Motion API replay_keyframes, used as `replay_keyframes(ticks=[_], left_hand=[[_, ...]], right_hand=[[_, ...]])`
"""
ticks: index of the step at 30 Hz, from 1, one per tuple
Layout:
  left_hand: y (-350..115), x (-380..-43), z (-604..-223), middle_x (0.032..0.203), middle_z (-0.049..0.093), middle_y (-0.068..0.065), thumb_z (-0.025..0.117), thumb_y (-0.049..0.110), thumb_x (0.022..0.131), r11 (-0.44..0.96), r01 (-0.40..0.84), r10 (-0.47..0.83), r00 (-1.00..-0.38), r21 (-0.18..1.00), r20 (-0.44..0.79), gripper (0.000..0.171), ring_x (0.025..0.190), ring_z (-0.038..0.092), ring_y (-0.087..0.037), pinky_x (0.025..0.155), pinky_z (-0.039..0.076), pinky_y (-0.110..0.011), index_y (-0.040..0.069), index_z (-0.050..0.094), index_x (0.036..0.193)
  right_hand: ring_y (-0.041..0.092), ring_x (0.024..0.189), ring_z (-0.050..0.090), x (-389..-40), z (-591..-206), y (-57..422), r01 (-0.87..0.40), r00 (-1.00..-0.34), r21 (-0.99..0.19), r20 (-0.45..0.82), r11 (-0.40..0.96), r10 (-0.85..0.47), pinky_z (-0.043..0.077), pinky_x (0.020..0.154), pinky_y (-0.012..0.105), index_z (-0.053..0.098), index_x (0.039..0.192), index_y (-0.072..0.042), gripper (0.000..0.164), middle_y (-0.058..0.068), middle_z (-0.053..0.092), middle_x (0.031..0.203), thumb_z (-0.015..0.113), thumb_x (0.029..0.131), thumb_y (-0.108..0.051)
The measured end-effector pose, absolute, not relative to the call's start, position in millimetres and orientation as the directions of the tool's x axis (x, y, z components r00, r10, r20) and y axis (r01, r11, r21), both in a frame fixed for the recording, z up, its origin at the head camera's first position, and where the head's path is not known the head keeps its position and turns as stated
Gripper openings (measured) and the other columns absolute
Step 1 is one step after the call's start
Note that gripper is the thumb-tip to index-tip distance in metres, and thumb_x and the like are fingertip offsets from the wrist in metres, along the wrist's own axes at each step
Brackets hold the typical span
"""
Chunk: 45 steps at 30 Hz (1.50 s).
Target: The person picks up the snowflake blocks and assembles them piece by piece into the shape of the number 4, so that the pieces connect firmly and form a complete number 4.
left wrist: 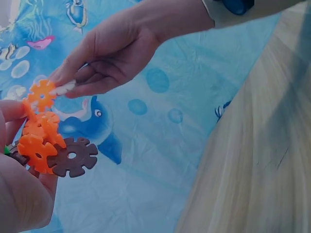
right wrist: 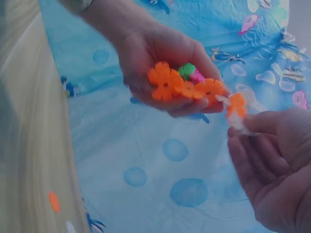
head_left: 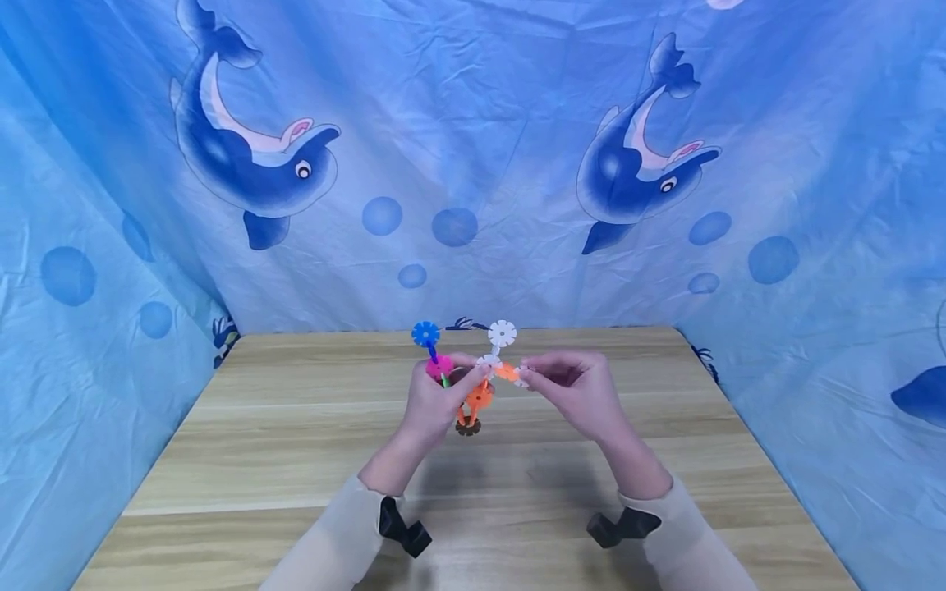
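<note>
Notched plastic snowflake discs are joined into one figure above the table. My left hand grips its middle, around the orange discs and a pink disc. A blue disc and a white disc stick up at the top, while a brown disc sits at the low end. With thumb and fingertips, my right hand pinches a small white disc at the edge of an outer orange disc. A bit of green shows inside my left palm.
Below the hands lies a wood-grain table. In the right wrist view, an orange piece and a whitish piece appear over the table surface. A blue dolphin-print cloth hangs behind and on both sides.
</note>
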State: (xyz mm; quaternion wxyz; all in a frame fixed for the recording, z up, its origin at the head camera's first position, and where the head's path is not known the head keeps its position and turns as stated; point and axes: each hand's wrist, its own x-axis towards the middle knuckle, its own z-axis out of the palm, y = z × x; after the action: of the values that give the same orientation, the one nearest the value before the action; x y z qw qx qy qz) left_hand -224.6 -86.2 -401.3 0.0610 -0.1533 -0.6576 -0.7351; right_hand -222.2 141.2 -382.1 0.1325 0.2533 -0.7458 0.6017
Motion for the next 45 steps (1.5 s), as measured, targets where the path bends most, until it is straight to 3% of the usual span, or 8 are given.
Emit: replay_keyframes(ticks=[5,11,15,20,23,30,35,45], left_hand=[[-90,-226,-400,0.101,0.082,-0.012,0.08,0.011,0.095,-0.095,0.31,0.139,-0.937,0.946,0.321,0.021,0.082,0.077,-0.016,0.076,0.064,-0.025,-0.003,0.078,0.11],[-92,-227,-406,0.107,0.081,0.0,0.074,0.005,0.095,-0.183,0.374,0.116,-0.91,0.909,0.398,0.032,0.096,0.076,-0.009,0.085,0.064,-0.023,-0.009,0.07,0.124],[-89,-227,-419,0.105,0.077,0.004,0.067,0.004,0.097,-0.338,0.353,0.131,-0.901,0.873,0.415,0.043,0.097,0.076,-0.009,0.086,0.066,-0.029,-0.01,0.058,0.136],[-81,-225,-430,0.111,0.08,0.002,0.065,-0.002,0.098,-0.432,0.321,0.155,-0.894,0.843,0.42,0.038,0.099,0.078,-0.014,0.089,0.067,-0.033,0.006,0.061,0.134],[-75,-225,-428,0.112,0.081,0.004,0.068,-0.004,0.097,-0.426,0.323,0.139,-0.9,0.845,0.414,0.036,0.1,0.078,-0.013,0.09,0.067,-0.033,0.011,0.065,0.129],[-66,-224,-415,0.117,0.077,0.007,0.07,-0.003,0.097,-0.431,0.245,0.059,-0.953,0.868,0.299,0.043,0.111,0.075,-0.009,0.098,0.062,-0.026,-0.009,0.056,0.138],[-71,-226,-409,0.12,0.075,0.005,0.071,-0.008,0.094,-0.401,0.262,0.021,-0.955,0.878,0.295,0.046,0.11,0.075,-0.011,0.099,0.062,-0.025,-0.005,0.055,0.137],[-85,-229,-404,0.117,0.074,0.003,0.075,-0.006,0.091,-0.269,0.264,0.082,-0.952,0.926,0.295,0.04,0.108,0.073,-0.01,0.097,0.062,-0.025,-0.01,0.061,0.129]], right_hand=[[0.011,0.073,0.073,-218,-377,145,-0.531,-0.843,-0.79,0.459,0.307,-0.279,0.062,0.063,0.026,0.082,0.107,-0.006,0.013,0.012,0.081,0.094,0.08,0.094,-0.005],[0.012,0.074,0.074,-221,-384,145,-0.443,-0.891,-0.872,0.401,0.21,-0.215,0.064,0.065,0.027,0.078,0.108,0.001,0.013,0.02,0.078,0.092,0.076,0.095,0.0],[0.011,0.075,0.077,-224,-391,141,-0.404,-0.911,-0.909,0.389,0.107,-0.137,0.068,0.074,0.032,0.075,0.111,0.007,0.017,0.01,0.08,0.092,0.076,0.095,0.002],[0.01,0.083,0.08,-226,-397,132,-0.387,-0.916,-0.92,0.391,-0.063,-0.087,0.068,0.078,0.037,0.067,0.111,0.017,0.021,-0.004,0.078,0.096,0.074,0.093,0.009],[0.011,0.087,0.08,-225,-402,126,-0.381,-0.914,-0.916,0.393,-0.123,-0.103,0.068,0.078,0.037,0.062,0.11,0.021,0.022,-0.005,0.076,0.099,0.072,0.092,0.013],[0.013,0.09,0.081,-225,-409,114,-0.354,-0.911,-0.929,0.369,-0.107,-0.185,0.068,0.082,0.038,0.064,0.108,0.018,0.021,0.0,0.073,0.102,0.075,0.093,0.009],[0.013,0.091,0.081,-228,-410,109,-0.331,-0.917,-0.941,0.34,-0.075,-0.207,0.068,0.082,0.038,0.065,0.107,0.016,0.02,0.003,0.074,0.099,0.076,0.091,0.009],[0.011,0.086,0.078,-234,-415,107,-0.404,-0.878,-0.914,0.38,0.026,-0.29,0.068,0.079,0.033,0.069,0.108,0.011,0.021,0.031,0.075,0.104,0.079,0.09,0.005]])
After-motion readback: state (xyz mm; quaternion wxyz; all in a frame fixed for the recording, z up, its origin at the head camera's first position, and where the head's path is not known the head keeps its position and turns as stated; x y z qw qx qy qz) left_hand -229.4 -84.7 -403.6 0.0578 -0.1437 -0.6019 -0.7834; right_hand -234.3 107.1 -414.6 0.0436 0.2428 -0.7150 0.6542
